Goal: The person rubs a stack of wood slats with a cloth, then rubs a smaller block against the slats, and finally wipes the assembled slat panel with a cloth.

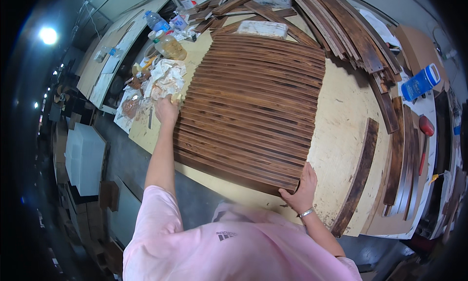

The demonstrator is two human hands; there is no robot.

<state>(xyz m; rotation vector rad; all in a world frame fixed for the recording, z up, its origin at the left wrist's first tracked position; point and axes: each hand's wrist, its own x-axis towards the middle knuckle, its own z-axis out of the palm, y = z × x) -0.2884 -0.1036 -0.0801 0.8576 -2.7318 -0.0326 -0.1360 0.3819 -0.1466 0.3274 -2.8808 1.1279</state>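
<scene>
A wide row of dark brown wooden strips (pixel 253 100), packed side by side, lies on the pale yellow worktable before me. At its left edge my left hand (pixel 166 111) is closed round a small pale yellow piece, perhaps a sponge or cloth (pixel 177 97), mostly hidden by the fingers. Beside that hand lies a crumpled, stained white cloth (pixel 165 78). My right hand (pixel 301 189) rests against the near right corner of the row, with its thumb on the front face and its fingers stretched along the strip ends.
One loose dark strip (pixel 358 176) lies to the right. Farther right are more strips (pixel 396 154) and a red-handled tool (pixel 424 134), with a blue bottle (pixel 420 83) behind. Stacked boards (pixel 341 27) and white wrapped blocks (pixel 262 29) occupy the back; plastic bottles (pixel 170 46) stand back left.
</scene>
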